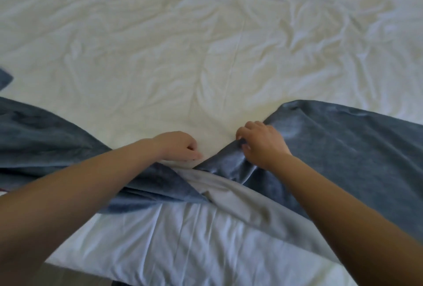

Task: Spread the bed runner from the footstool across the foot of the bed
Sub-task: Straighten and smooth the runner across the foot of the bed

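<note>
Right hand (263, 144): pinches soft blue-grey velvety bed runner (343, 148) at 3 o'clock.
Left hand (180, 147): loosely curled, empty, on wrinkled white bed (160, 45).

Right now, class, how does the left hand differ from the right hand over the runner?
The right hand pinches a bunched fold of the blue runner; the left hand grips nothing that can be seen. The left hand rests loosely curled on the white sheet, while the right sits on the runner. Both are bare and lie near the runner's narrow, gathered middle.
</note>
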